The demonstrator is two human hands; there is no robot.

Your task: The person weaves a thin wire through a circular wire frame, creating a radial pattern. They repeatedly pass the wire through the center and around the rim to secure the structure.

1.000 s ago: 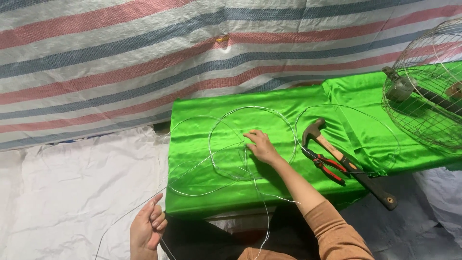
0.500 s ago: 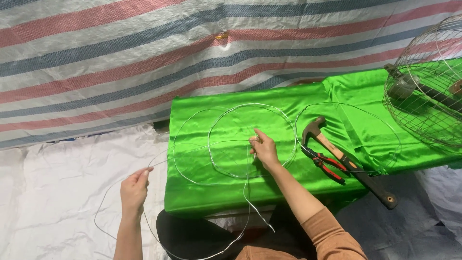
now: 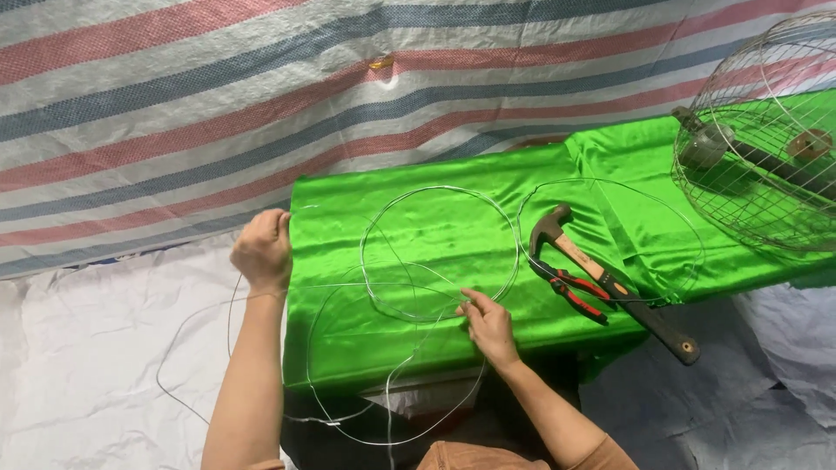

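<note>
Gripping thin steel wire point(image 3: 440, 252) looped across the green satin cloth point(image 3: 418, 344) mid-frame, the left hand point(image 3: 261, 251) is clenched around one strand at the cloth's left edge; the right hand point(image 3: 489, 326) pinches the loop lower centre. Claw hammer point(image 3: 601, 278) and red-handled pliers point(image 3: 570, 292) lie right.

Bright green cloth point(image 3: 435, 331) (striped red-blue-white tarp point(image 3: 174, 104) behind).

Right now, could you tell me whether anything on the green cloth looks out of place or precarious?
Yes: the hammer lies askew, its handle end jutting past the front edge of the green cloth. The red-handled pliers sit against it. The thin wire sprawls in loose loops, some hanging off the front edge.
</note>
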